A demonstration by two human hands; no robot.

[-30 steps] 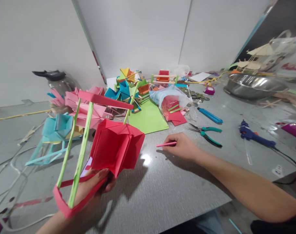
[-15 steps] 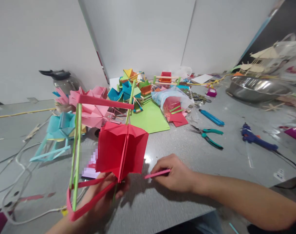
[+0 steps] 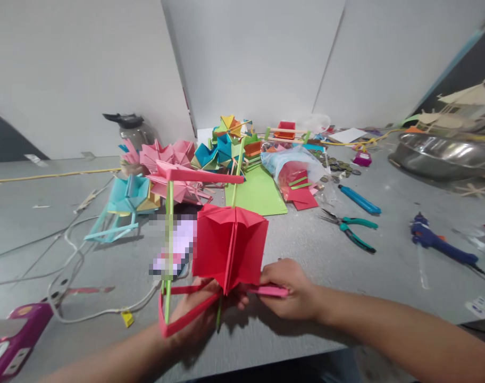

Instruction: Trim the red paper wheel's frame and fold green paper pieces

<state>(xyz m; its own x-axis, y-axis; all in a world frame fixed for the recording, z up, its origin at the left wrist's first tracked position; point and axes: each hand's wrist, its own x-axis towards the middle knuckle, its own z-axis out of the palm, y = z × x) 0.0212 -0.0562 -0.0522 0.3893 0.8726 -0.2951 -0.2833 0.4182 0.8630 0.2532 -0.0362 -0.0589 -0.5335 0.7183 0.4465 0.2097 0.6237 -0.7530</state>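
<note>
**Paper craft over a cluttered grey table**

Near the front edge, the left hand (image 3: 205, 314) grips the red paper lantern (image 3: 230, 247) from below; the right hand (image 3: 288, 290) pinches a pink strip (image 3: 268, 290) against it. Beyond lie pliers (image 3: 352, 230), green paper (image 3: 256, 192), and folded models (image 3: 226, 143) by the white wall (image 3: 250, 58).

- The left hand (image 3: 205, 314) grips the base of a red folded-paper model (image 3: 230, 247) — held upright on green sticks (image 3: 168, 250).
- The right hand (image 3: 290, 290) pinches a pink paper strip (image 3: 268, 290) against the model's lower edge.
- Behind, on the grey table (image 3: 326, 255): green-handled pliers (image 3: 352, 230), a blue glue gun (image 3: 440, 242), a green sheet (image 3: 256, 194) (lying flat).
</note>
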